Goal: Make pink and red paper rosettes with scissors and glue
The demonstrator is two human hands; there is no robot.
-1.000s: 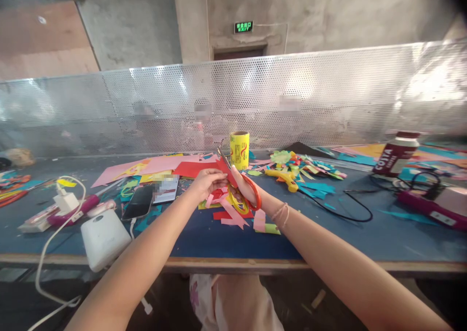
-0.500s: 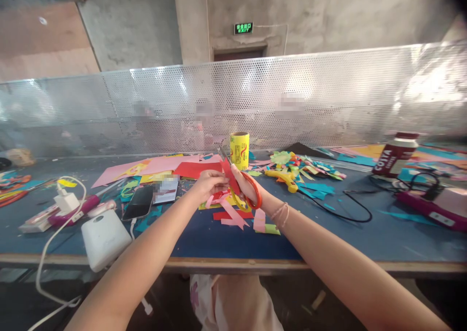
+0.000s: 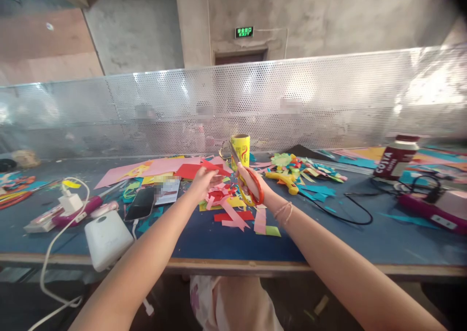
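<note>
My left hand [image 3: 201, 182] pinches a small piece of red paper [image 3: 213, 167] and holds it above the blue table [image 3: 226, 241]. My right hand [image 3: 248, 181] grips red-and-yellow scissors [image 3: 251, 187], fingers through the handles, blades pointing up and away just right of the red piece. Below both hands lies a heap of pink, red and green paper scraps [image 3: 233, 213].
A yellow tape roll [image 3: 240, 149] stands behind the hands. A phone [image 3: 139, 203], a white box [image 3: 107, 238] with cables and a charger [image 3: 67, 202] lie left. A yellow glue gun [image 3: 284, 178], a black cable [image 3: 350, 209] and a brown bottle [image 3: 396, 157] sit right. Perforated metal screen [image 3: 328, 97] at back.
The red piece has swung from between the blades to my left hand's side and now looks smaller. The scissors have lifted slightly and point more upright. The view has tilted a little.
</note>
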